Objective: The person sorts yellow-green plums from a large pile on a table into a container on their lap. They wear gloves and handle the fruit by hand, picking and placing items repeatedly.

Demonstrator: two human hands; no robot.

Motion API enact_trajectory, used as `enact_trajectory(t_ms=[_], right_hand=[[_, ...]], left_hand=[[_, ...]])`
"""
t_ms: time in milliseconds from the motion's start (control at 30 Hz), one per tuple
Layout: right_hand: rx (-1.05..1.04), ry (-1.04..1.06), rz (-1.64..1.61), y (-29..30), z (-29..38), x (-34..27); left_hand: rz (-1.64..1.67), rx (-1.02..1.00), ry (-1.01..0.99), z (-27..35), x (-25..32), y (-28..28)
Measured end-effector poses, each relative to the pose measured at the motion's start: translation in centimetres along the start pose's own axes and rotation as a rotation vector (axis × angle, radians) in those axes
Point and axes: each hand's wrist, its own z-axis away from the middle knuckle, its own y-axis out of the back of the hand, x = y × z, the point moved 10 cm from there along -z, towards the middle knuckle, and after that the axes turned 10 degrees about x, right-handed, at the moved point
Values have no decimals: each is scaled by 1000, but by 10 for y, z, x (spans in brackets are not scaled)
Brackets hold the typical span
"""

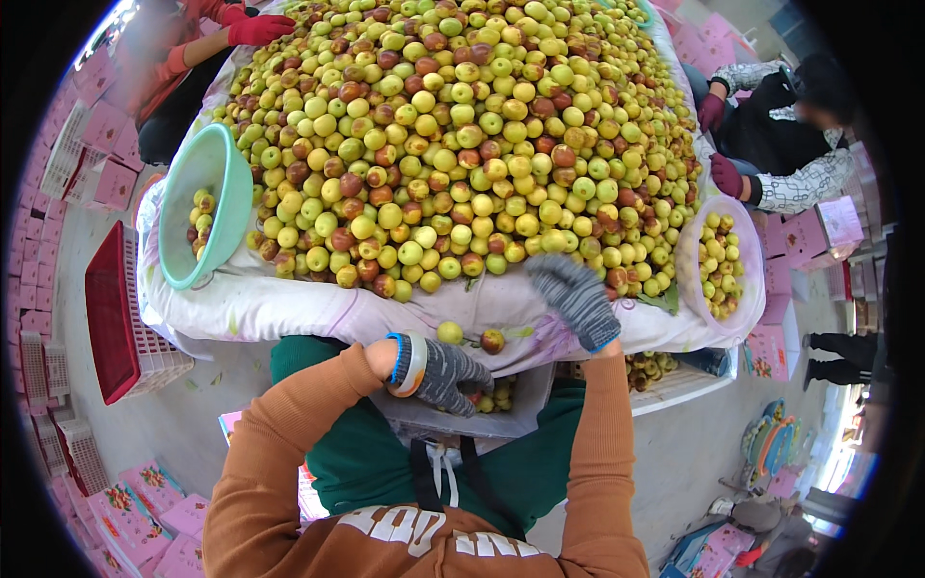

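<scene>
A large heap of green and reddish-brown jujubes (448, 159) covers a cloth-draped table (289, 311). My left hand (448, 376), in a grey knit glove, reaches over a grey crate (531, 404) between my knees; jujubes (498, 397) lie in the crate by its fingers. Whether it holds one is hidden. My right hand (574, 296), gloved alike and slightly blurred, is at the heap's near edge, palm down; what is under its fingers cannot be seen. Two loose jujubes (449, 332) lie on the cloth between my hands.
A green basin (170, 238) at left and a pink basin (755, 274) at right hold some jujubes. A red and white crate (115, 318) stands on the floor at left. Two people sit across the corners, wearing red gloves (260, 30) and maroon gloves (725, 175). Pink cartons (108, 123) are stacked around.
</scene>
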Motion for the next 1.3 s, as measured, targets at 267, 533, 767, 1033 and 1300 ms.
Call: enact_trajectory(t_ms=[267, 533, 767, 1033, 1300], right_hand=[[435, 262, 701, 56, -8, 3], [192, 146, 739, 18, -10, 16], [-64, 131, 812, -40, 6, 9], [-280, 332, 562, -77, 24, -18], [-216, 25, 388, -9, 17, 15]], left_hand=[[-709, 961, 353, 27, -46, 155], [-522, 915, 350, 4, -49, 150], [-638, 791, 327, 1, -46, 141], [-751, 654, 267, -11, -37, 126], [-691, 593, 300, 16, -39, 123]])
